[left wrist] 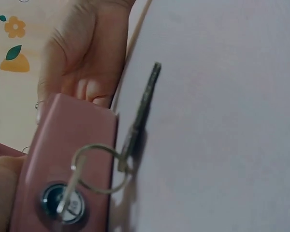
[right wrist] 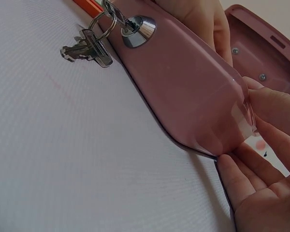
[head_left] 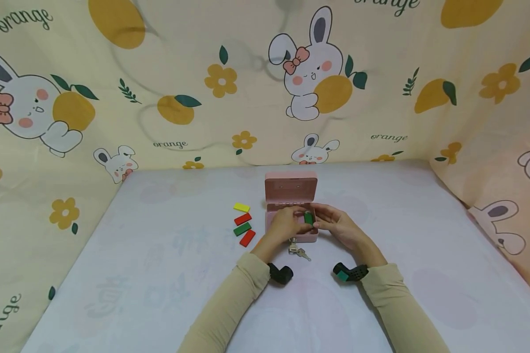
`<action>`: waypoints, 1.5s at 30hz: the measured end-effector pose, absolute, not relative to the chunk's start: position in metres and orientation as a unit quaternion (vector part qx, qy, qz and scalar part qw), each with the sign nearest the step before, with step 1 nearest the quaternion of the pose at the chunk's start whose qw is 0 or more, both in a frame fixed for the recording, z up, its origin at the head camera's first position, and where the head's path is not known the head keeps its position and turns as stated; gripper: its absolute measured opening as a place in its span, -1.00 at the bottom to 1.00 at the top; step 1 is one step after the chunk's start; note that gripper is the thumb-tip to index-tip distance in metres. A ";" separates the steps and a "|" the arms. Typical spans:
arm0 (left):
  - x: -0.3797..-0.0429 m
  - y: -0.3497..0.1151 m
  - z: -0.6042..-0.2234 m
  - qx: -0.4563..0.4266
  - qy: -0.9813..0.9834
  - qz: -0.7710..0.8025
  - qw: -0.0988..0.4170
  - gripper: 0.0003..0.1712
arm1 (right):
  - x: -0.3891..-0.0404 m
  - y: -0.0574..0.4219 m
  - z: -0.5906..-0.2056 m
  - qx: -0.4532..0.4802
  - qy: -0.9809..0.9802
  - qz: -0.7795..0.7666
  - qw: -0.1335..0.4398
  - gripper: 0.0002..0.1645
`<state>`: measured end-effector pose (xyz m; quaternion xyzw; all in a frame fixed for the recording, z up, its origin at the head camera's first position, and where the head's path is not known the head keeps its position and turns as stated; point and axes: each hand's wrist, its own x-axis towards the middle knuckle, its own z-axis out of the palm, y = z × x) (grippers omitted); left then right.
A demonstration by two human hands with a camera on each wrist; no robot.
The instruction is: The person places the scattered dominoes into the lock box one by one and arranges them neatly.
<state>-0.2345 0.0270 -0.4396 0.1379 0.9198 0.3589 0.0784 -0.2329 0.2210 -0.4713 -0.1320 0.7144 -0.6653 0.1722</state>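
A pink metal box [head_left: 306, 238] stands with its lid [head_left: 291, 189] raised at the back. My left hand [head_left: 284, 225] reaches down into it, and its thumb and a finger pinch the ends of a green block [head_left: 308, 217] near the right wall. My right hand [head_left: 342, 229] grips the right side of the box, thumb at the rim and fingers against the outer wall in the right wrist view. From the lock [right wrist: 138, 31] on the box front hangs a ring with keys [right wrist: 89, 48]. The left palm hides much of the box's inside.
Left of the box lie a yellow block [head_left: 241, 207], a red block [head_left: 243, 218], a green block [head_left: 242, 229] and another red block [head_left: 247, 238]. An orange-red edge [right wrist: 89, 7] shows beside the box in the right wrist view. A patterned cloth [head_left: 247, 117] hangs behind the white table [head_left: 159, 274].
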 end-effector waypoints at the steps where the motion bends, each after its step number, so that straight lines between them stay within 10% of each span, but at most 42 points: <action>1: -0.235 0.026 -0.440 0.143 0.919 0.361 0.072 -0.46 | -0.233 0.221 -0.471 -0.132 0.713 -0.667 0.173 -0.19; 45: -0.204 -0.029 -0.419 0.209 0.861 0.463 0.036 -0.66 | -0.233 0.221 -0.470 -0.129 0.711 -0.668 0.180 -0.21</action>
